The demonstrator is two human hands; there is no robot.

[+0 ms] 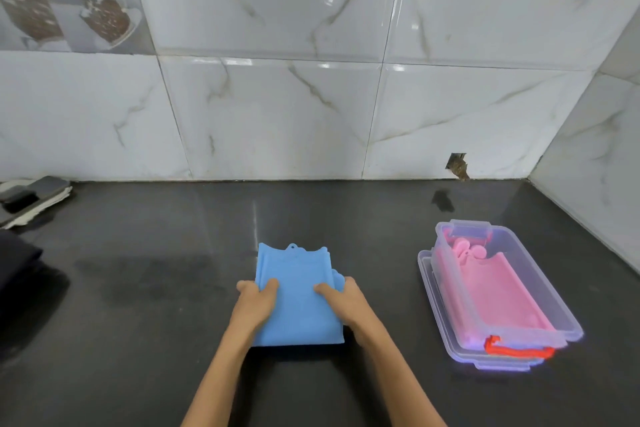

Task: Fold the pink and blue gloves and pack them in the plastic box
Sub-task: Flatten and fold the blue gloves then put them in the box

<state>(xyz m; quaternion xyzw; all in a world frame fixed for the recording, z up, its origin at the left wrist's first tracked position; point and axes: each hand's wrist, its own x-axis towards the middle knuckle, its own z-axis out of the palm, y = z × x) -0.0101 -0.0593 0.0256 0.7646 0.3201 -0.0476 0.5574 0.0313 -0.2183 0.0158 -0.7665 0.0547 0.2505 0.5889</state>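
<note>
while hands grip blue gloves, plastic box sits near.

head camera looks down, close over the dark counter, facing tiled wall

Two bare forearms in view, left hand and right hand uncovered: no sleeves, no gloves, no rings, watch or wristband visible on either
</note>
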